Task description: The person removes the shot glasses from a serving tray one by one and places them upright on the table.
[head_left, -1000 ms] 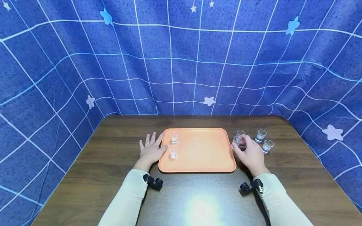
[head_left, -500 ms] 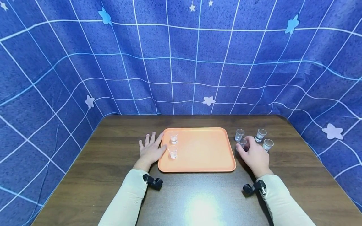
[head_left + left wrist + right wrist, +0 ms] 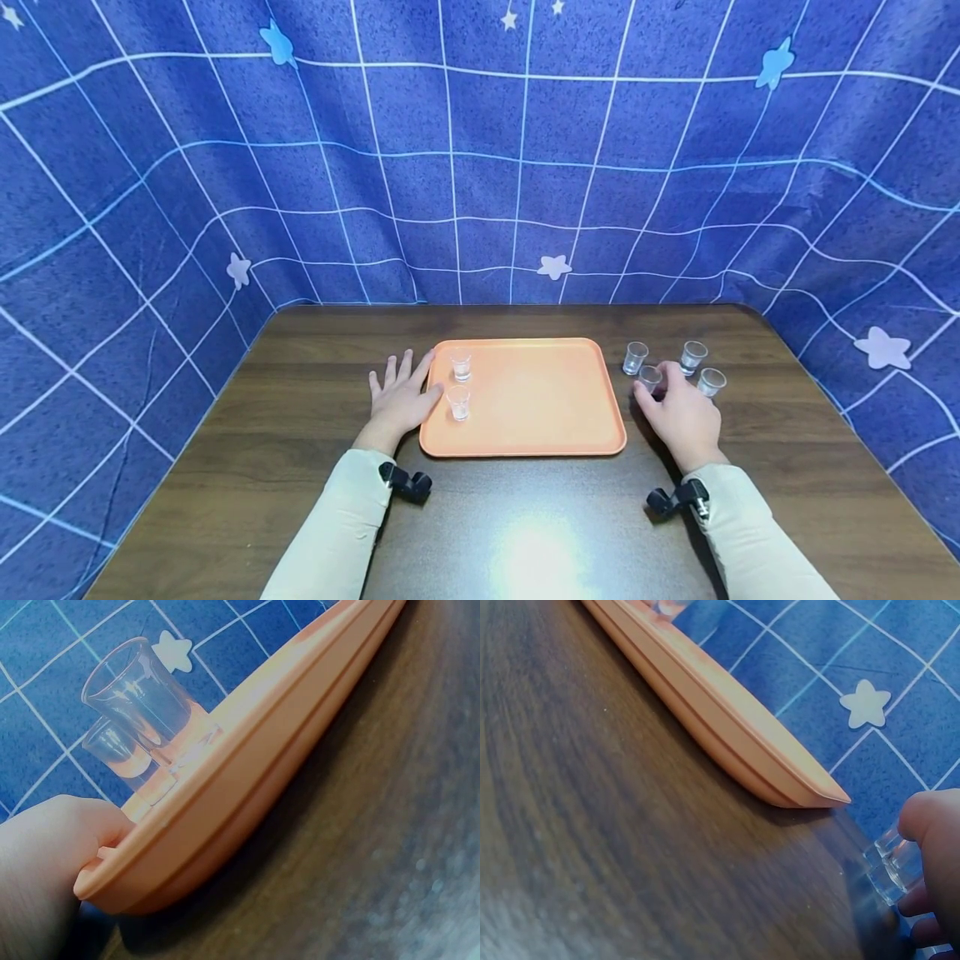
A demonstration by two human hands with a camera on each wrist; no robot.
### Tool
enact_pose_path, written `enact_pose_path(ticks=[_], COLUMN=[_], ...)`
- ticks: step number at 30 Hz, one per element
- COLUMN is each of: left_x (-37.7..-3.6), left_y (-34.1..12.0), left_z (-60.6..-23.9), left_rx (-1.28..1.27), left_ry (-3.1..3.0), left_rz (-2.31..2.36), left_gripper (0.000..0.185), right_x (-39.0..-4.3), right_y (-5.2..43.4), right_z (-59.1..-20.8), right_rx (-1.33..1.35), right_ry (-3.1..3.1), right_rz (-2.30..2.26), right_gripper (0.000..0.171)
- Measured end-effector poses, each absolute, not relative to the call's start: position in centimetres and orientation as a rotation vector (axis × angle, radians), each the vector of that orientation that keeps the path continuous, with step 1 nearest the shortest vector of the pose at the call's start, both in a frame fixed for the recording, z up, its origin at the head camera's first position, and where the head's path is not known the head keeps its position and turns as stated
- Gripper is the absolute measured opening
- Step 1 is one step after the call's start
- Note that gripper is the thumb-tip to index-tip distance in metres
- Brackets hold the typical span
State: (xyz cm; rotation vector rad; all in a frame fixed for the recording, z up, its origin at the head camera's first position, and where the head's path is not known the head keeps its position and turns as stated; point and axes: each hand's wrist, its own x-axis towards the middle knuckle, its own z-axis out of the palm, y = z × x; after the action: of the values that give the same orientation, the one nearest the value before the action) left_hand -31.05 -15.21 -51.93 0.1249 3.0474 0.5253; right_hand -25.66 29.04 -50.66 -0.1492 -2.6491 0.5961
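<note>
An orange tray (image 3: 540, 408) lies mid-table with two small clear shot glasses (image 3: 461, 365) (image 3: 458, 402) near its left edge. My left hand (image 3: 400, 398) lies flat on the table, fingers spread, thumb against the tray's left rim (image 3: 225, 817); both glasses (image 3: 142, 690) show just past it. To the right of the tray, my right hand (image 3: 678, 412) holds another shot glass (image 3: 649, 378) between thumb and fingers. In the right wrist view that glass (image 3: 895, 862) stands on the table.
Three more shot glasses stand on the table around my right hand: one (image 3: 634, 357) near the tray's far right corner, two (image 3: 692, 357) (image 3: 710, 382) further right. A blue checked cloth (image 3: 480, 167) backs the dark wooden table (image 3: 525, 517).
My right hand has moved right with its glass, away from the tray's right edge and in among the other glasses. The left hand has not moved.
</note>
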Motion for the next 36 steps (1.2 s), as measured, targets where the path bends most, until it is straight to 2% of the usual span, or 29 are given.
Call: enact_pose_path(ticks=[36], left_x=[-31.33], left_y=[-15.32], left_z=[-52.23], left_rx=[0.126], left_ry=[3.043], left_rz=[0.553], left_gripper=[0.071], right_x=[-25.59], right_y=[29.06], right_z=[-50.44], right_rx=[-0.179], right_ry=[-2.679], right_rz=[0.607], right_gripper=[0.048])
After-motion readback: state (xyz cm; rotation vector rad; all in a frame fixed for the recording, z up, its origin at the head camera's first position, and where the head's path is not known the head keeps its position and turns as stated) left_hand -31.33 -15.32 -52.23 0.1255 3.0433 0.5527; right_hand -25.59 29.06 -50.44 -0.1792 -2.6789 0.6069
